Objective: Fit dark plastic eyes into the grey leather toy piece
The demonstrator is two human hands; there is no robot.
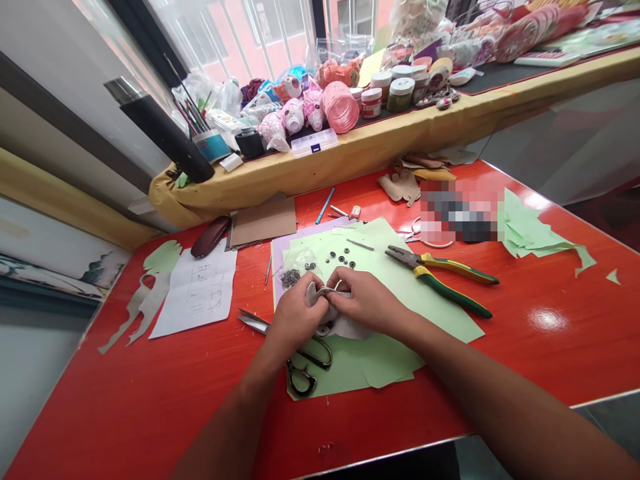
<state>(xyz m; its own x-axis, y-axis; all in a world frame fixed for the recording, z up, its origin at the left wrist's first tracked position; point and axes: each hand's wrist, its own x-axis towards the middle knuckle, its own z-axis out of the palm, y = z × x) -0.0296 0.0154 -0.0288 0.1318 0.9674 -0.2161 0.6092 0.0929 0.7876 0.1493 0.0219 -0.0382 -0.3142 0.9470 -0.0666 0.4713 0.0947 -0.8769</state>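
Note:
Both of my hands pinch a piece of grey fabric [353,327] above green paper [440,313] in the middle of the table. My left hand [300,310] grips its left edge, and my right hand [367,300] holds the upper right part, fingertips close together. A dark round disc [324,329] shows at the fabric's lower left. Just beyond my hands lie several small black round snap-like pieces [345,259] and a clear bag [293,275] of small dark parts. Under my left wrist rest scissors [303,380], partly hidden. What sits between my fingertips is hidden.
Pliers [435,267] with green and yellow handles lie right of my hands. A printed sheet [200,283], a dark red case [211,237] and brown card [265,223] are at left. Green paper scraps [535,227] lie far right. Jars [400,93] and a black flask [165,133] line the sill.

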